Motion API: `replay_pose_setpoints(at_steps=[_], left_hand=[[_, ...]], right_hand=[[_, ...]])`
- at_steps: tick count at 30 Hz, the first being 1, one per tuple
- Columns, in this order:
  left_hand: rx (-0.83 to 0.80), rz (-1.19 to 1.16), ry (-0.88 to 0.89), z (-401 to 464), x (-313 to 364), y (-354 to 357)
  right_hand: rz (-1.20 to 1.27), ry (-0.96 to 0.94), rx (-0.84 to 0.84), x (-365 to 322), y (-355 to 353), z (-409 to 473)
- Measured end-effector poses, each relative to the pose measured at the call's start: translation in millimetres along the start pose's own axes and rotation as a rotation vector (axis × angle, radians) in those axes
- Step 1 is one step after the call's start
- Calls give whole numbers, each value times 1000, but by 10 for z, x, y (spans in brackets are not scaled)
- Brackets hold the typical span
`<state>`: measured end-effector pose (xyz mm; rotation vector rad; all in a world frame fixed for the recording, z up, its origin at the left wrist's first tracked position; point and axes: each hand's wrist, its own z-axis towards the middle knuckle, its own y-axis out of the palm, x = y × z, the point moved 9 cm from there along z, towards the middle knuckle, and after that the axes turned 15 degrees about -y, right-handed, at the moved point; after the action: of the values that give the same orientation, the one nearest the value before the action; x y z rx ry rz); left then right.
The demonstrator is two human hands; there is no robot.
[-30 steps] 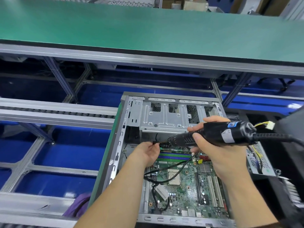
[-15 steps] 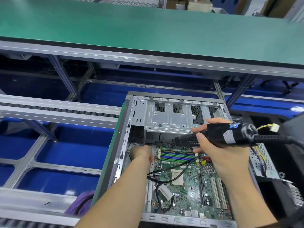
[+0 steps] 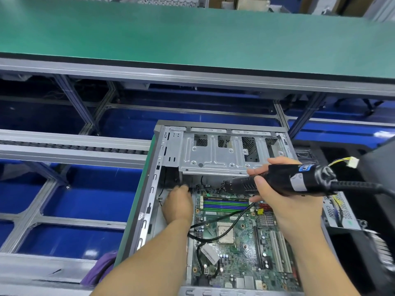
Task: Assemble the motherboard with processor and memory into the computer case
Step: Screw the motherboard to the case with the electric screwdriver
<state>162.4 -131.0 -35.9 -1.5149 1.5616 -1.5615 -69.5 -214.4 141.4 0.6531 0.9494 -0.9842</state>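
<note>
Fingers [image 3: 259,182]: right ones curled round black screwdriver [image 3: 277,183], thumb underneath, barrel level, tip toward 9 o'clock.
Right hand [image 3: 284,199]: above far edge of board, wrist running off toward 5 o'clock.
Left hand [image 3: 178,202]: palm down, reaching into far-left corner of case at 11 o'clock of board; fingertips hidden under metal tray, so cannot tell whether gripping or loose.
Left forearm: slanting in from 7 o'clock, crossing left wall of case.
Screwdriver: matte black, ribbed near nose, grey label and blue label on body, thick black cord leaving toward 3 o'clock.
Case [image 3: 149,199]: grey sheet metal, lying open side up; stamped, perforated drive tray [image 3: 213,154] at 12 o'clock.
Board [image 3: 241,248]: flat inside case, green, densely studded; blue and green memory slots [image 3: 224,205] at 12 o'clock, square silver chip [image 3: 226,234] at centre, white slots at 4 o'clock.
Black cable [image 3: 218,237]: glossy, looping across chip.
Bench [image 3: 192,37]: smooth green mat, aluminium frame, at 12 o'clock beyond case.
</note>
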Motion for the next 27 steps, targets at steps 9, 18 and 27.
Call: replay_pose_setpoints(at_steps=[9,18,27], left_hand=[[-26,293,171,-42,123,75],[-22,159,143,-45,39,61],[-94,105,45,-6,2,78]], right_hand=[[76,-47,139,-13,-129,-27],[113,-43,152,66,-177,-38],[90,-50,167,96,-240,-44]])
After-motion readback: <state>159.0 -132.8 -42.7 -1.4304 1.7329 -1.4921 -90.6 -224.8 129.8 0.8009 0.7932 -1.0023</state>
